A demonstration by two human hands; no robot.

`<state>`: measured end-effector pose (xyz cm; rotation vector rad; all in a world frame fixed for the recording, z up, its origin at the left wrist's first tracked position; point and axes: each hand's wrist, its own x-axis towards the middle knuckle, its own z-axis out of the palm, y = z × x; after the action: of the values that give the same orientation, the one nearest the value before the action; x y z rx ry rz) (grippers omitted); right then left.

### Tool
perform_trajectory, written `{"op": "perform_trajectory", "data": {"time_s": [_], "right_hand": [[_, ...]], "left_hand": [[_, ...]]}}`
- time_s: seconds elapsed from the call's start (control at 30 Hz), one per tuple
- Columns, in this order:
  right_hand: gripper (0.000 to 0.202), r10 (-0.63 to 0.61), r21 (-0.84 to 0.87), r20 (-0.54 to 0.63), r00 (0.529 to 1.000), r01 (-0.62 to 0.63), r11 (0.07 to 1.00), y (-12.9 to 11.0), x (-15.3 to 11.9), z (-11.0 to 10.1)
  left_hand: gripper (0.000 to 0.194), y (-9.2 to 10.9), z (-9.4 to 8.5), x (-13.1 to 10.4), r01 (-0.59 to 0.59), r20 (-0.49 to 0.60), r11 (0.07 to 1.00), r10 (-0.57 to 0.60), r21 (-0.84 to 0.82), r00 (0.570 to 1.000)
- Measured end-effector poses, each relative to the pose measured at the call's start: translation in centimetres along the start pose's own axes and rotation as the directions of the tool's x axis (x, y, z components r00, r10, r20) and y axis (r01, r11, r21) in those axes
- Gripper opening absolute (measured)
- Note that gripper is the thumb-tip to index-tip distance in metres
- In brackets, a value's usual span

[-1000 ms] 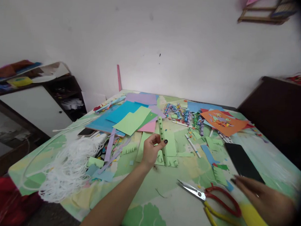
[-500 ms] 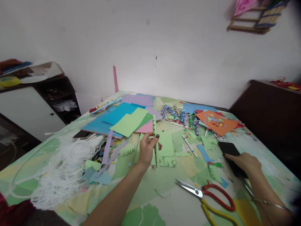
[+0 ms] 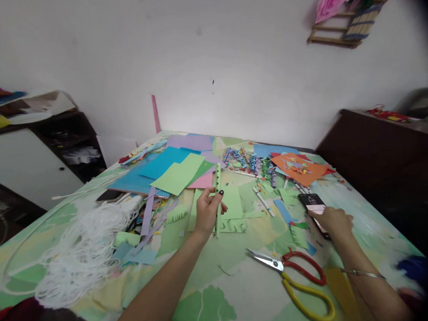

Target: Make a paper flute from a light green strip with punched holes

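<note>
My left hand [image 3: 209, 209] is closed around a narrow light green paper roll [image 3: 218, 177] with dark dots, held upright over the middle of the table. Behind and below it lie light green paper sheets [image 3: 235, 203]. At the right, my right hand [image 3: 334, 223] reaches over a phone [image 3: 309, 199] that lies flat with its screen lit. The index finger is stretched out and touches the screen; the other fingers are partly hidden. Nearer to me lie scissors [image 3: 275, 264] with one red and one yellow handle, their blades pointing left.
White string [image 3: 80, 254] is heaped at the left. Coloured paper sheets [image 3: 180, 173] overlap behind it. Small curled paper rolls [image 3: 254, 163] lie at the back, beside an orange sheet [image 3: 313, 172] with scraps. A white marker [image 3: 263, 202] lies mid-table. Dark cabinets stand at both sides.
The phone's screen has gone from dark to lit, with my right index finger still on it. The view has shifted slightly right. My left hand still holds the green paper roll.
</note>
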<state>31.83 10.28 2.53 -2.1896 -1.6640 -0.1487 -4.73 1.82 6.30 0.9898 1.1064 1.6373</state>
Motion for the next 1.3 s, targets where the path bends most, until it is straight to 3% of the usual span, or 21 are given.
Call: {"op": "perform_trajectory", "data": {"time_s": [0.07,0.13,0.27,0.3,0.37,0.4,0.47,0.57,0.77,0.83,1.1,1.3], "right_hand": [[0.049,0.017,0.064,-0.019,1.000,-0.016,0.998,-2.1,-1.2,-0.6],[0.050,-0.104,0.270,0.042,0.994,0.089,0.959,-5.0,-3.0,-1.2],[0.046,-0.317,0.589,0.194,0.928,0.148,0.795,-11.7,-7.9,-2.1],[0.049,-0.409,0.800,0.315,0.856,-0.008,0.600,-13.1,-9.0,-2.3],[0.049,-0.524,0.904,0.428,0.736,-0.352,0.244,-15.2,-10.6,-2.4],[0.044,-0.536,0.885,0.439,0.721,-0.449,0.121,-15.9,-11.1,-2.5],[0.035,-0.535,0.848,0.449,0.716,-0.530,0.002,-16.5,-11.6,-2.4],[0.032,-0.521,0.841,0.449,0.726,-0.540,-0.028,-16.3,-11.5,-1.9],[0.030,-0.442,0.850,0.439,0.782,-0.521,-0.077,-14.6,-10.4,-1.6],[0.028,-0.419,0.850,0.442,0.793,-0.519,-0.087,-14.1,-10.1,-1.6],[0.029,-0.459,0.888,0.392,0.797,-0.458,-0.037,-13.4,-9.8,-1.1],[0.028,-0.450,0.917,0.375,0.811,-0.397,0.048,-13.4,-10.2,-0.9]], "left_hand": [[0.025,-0.3,0.3,-0.3,0.027,0.059,0.999,-0.028,0.022,0.998],[0.026,-0.7,0.8,-1.0,0.069,0.162,0.996,-0.078,0.060,0.984],[0.026,-1.7,1.7,-3.1,0.118,0.427,0.968,-0.205,0.221,0.881],[0.025,-1.9,1.9,-3.6,0.109,0.473,0.959,-0.225,0.262,0.852],[0.024,-2.3,1.9,-4.4,0.080,0.518,0.940,-0.252,0.331,0.817],[0.024,-2.4,1.9,-4.6,0.073,0.522,0.932,-0.263,0.355,0.811],[0.024,-2.7,1.5,-4.8,0.085,0.513,0.924,-0.281,0.372,0.811],[0.027,-2.8,0.8,-4.9,0.141,0.513,0.920,-0.326,0.366,0.794],[0.035,-2.1,-0.3,-6.0,0.351,0.598,0.867,-0.498,0.354,0.627],[0.037,-1.8,-0.4,-6.2,0.381,0.590,0.843,-0.539,0.381,0.601],[0.033,-1.5,-1.0,-6.5,0.240,0.522,0.805,-0.547,0.543,0.654],[0.033,-1.4,-1.5,-6.9,0.049,0.551,0.768,-0.502,0.639,0.667]]}}
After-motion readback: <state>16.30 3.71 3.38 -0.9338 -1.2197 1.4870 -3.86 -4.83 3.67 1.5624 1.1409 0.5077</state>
